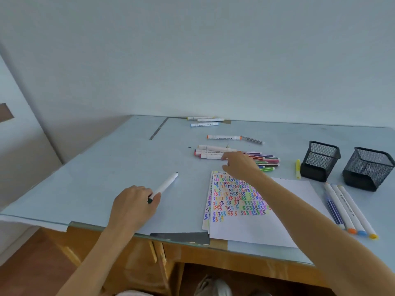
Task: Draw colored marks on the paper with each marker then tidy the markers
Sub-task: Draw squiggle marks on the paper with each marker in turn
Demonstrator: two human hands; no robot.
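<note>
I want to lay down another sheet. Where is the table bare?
Bare: the table left of the paper, beyond the left hand and its marker. Crowded: the marker pile under the right hand, and beside the mesh cups.

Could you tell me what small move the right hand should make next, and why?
Probably close the right hand on one white marker in the pile: its fingers are open right at that marker, while the left hand already holds a black-tipped marker.

One head-worn camera looks forward and down, close over the table (106, 159) toward the wall (192, 60).
</note>
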